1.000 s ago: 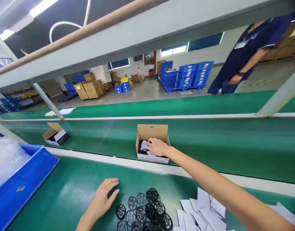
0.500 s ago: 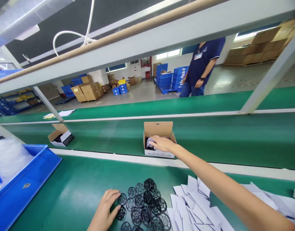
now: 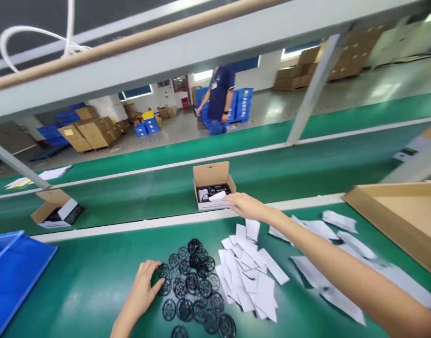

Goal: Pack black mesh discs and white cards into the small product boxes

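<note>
An open carton stands on the sunken green belt with its lid up. Black parts and white slips lie inside it. My right hand is at the carton's front right corner, fingers stretched toward the slip; I see nothing gripped in them. Lower left, my left hand rests by a spread of black spoked plastic rings. Its thumb and fingers are apart, with the fingertips against the leftmost rings. Right of the rings is a loose heap of white folded papers.
Another open carton sits further left on the belt. A blue bin is at the left edge. White packets and a brown cardboard tray are on the right. A metal post and a person stand beyond.
My right hand has drawn back from inside the carton to its front right corner, leaving white slips visible in it. The view has turned right. My left hand stays by the rings.
</note>
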{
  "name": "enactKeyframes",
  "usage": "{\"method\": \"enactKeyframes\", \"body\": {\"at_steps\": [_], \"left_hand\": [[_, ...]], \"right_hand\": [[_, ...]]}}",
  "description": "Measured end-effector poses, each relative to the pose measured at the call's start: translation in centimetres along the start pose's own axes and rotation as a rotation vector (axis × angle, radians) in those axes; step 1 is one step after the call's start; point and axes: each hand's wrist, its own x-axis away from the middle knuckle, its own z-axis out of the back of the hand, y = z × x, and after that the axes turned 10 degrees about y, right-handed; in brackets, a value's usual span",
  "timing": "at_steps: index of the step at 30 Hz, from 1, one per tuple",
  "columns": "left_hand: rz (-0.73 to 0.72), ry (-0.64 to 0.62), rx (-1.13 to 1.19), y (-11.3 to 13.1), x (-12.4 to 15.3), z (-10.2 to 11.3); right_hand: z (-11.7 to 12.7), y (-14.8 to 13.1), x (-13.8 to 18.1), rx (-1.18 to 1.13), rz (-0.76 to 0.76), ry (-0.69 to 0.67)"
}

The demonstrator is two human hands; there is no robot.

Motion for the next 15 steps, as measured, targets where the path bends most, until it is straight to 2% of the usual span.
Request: {"method": "enactKeyframes", "body": {"at_steps": [3, 6, 10, 12, 15], "left_hand": [[0.020, 0.022, 0.022, -0.3, -0.7, 0.0], [0.040, 0.029, 0.058, 0.1, -1.1, 0.0], [0.110, 0.046, 0.178, 1.5, -0.9, 0.5], [0.186, 0.068, 0.286, 2.4, -0.7, 1.0], [0.329, 0.136, 0.550, 4.2, -0.7, 1.6]], "right_hand": [[-0.1, 0.9, 5.7, 0.078, -0.067, -0.149], [-1.8, 0.9, 9.2, 0.148, -0.092, -0.240], [-3.6, 0.7, 11.1, 0.176, -0.027, -0.114], [-3.3, 0.6, 11.6, 0.165, -0.017, -0.067], [-2.0, 0.3, 12.3, 0.099, -0.104, 0.009]]}}
